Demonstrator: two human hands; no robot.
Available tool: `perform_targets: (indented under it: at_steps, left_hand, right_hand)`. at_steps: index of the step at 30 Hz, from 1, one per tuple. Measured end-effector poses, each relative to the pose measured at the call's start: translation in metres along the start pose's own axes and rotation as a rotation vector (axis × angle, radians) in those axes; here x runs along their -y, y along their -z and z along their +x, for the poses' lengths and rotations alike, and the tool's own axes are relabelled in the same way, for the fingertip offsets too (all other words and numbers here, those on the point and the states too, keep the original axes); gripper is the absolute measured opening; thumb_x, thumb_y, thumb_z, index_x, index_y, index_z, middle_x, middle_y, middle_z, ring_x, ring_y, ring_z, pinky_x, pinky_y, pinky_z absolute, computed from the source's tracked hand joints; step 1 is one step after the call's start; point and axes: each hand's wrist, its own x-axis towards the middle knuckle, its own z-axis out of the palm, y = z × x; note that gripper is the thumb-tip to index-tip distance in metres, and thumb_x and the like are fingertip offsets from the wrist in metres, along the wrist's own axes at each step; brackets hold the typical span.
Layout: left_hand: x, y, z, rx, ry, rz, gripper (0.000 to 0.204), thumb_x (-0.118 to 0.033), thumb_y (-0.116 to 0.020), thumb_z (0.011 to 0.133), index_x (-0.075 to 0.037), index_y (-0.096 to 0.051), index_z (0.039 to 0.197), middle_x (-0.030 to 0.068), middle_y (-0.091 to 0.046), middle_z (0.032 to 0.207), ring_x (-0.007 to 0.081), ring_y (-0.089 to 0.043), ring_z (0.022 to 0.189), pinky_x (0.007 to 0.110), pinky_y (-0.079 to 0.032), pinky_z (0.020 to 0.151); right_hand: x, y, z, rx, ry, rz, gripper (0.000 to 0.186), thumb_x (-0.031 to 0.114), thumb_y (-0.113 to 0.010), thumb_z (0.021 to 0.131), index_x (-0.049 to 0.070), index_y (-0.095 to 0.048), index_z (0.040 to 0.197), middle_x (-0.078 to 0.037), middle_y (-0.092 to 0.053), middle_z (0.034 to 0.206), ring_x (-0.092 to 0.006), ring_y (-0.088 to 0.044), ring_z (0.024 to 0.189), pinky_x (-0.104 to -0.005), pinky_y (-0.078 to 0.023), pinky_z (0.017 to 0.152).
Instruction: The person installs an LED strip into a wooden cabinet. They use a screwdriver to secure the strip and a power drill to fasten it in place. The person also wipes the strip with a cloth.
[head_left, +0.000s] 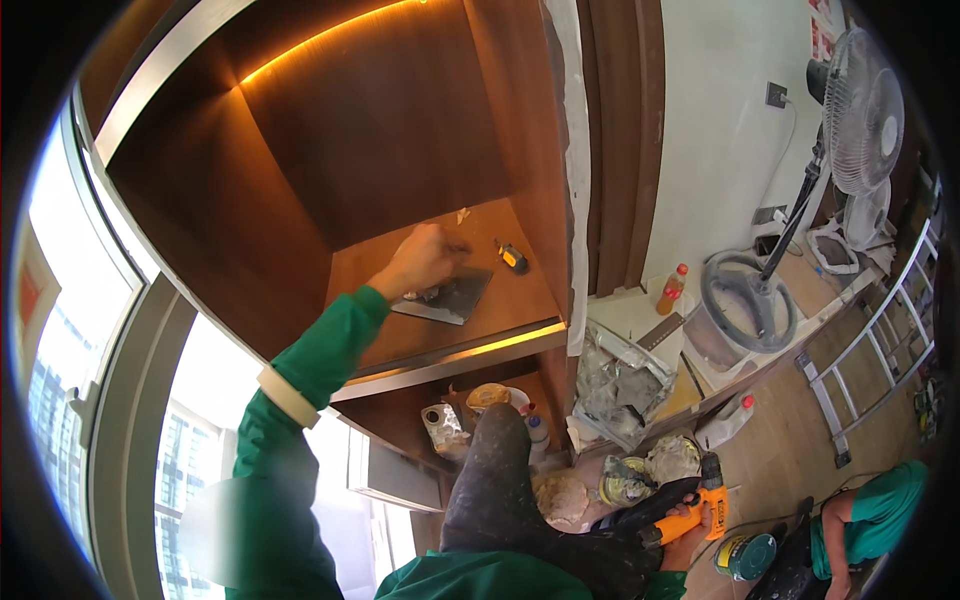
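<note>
My left hand [428, 262] reaches into the lit wooden cabinet, its fingers curled together just above a dark square plate [462, 297]. What those fingers hold, if anything, is hidden and slightly blurred. Small greyish bits [430, 294] lie on the plate under the hand. To the right of it, a short yellow-and-black tool [514, 258] rests on the shelf [395, 345], and a small light scrap [463, 215] lies farther back. Low at the right, beside my knee, my right hand [690, 545] is closed around an orange power drill [710, 505].
Below the shelf, a compartment holds a metal can [441, 428] and bottles [537, 432]. Plastic-wrapped material [625, 385], a soda bottle [672, 288] and a standing fan [866, 110] are on the right. A ladder [880, 340] lies beyond; another person [870, 530] is at lower right.
</note>
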Motion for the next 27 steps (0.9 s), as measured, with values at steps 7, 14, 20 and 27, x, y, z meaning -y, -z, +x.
perform_targets:
  at_steps: [7, 14, 20, 27]
  left_hand:
    - [0.019, -0.045, 0.033, 0.072, -0.069, 0.123, 0.018, -0.013, -0.065, 0.08, -0.009, -0.075, 0.094, 0.0154, -0.069, 0.09, 0.0356, -0.065, 0.085, 0.042, -0.052, 0.077]
    - [0.027, -0.051, 0.038, 0.059, -0.209, 0.14, 0.016, -0.016, -0.065, 0.08, -0.01, -0.074, 0.091, 0.016, -0.068, 0.09, 0.0369, -0.065, 0.084, 0.044, -0.053, 0.077]
    - [0.016, -0.059, 0.041, 0.037, -0.208, 0.245, 0.018, -0.022, -0.063, 0.08, -0.005, -0.069, 0.085, 0.0187, -0.067, 0.088, 0.0392, -0.065, 0.082, 0.048, -0.053, 0.074]
    - [0.039, -0.04, 0.044, -0.305, 0.067, -0.242, 0.018, -0.018, -0.063, 0.086, -0.001, -0.064, 0.091, 0.0143, -0.064, 0.083, 0.0275, -0.066, 0.072, 0.039, -0.053, 0.067]
  right_hand:
    - [-0.005, 0.0, -0.003, -0.045, 0.028, -0.063, 0.046, 0.027, -0.052, 0.093, 0.011, -0.043, 0.135, -0.01, -0.058, 0.095, -0.0156, -0.054, 0.065, -0.0363, -0.051, 0.063]
    - [0.004, 0.013, -0.001, -0.078, 0.041, -0.042, 0.046, 0.029, -0.052, 0.094, 0.013, -0.042, 0.136, -0.009, -0.058, 0.095, -0.0156, -0.054, 0.064, -0.0361, -0.051, 0.063]
    - [0.002, 0.009, -0.002, -0.141, 0.031, -0.08, 0.046, 0.033, -0.054, 0.095, 0.012, -0.043, 0.134, -0.009, -0.059, 0.095, -0.017, -0.056, 0.067, -0.0364, -0.052, 0.065]
    - [0.003, -0.027, -0.012, -0.291, 0.055, -0.386, 0.043, 0.039, -0.057, 0.092, 0.008, -0.049, 0.121, -0.007, -0.058, 0.093, -0.0185, -0.054, 0.072, -0.034, -0.049, 0.069]
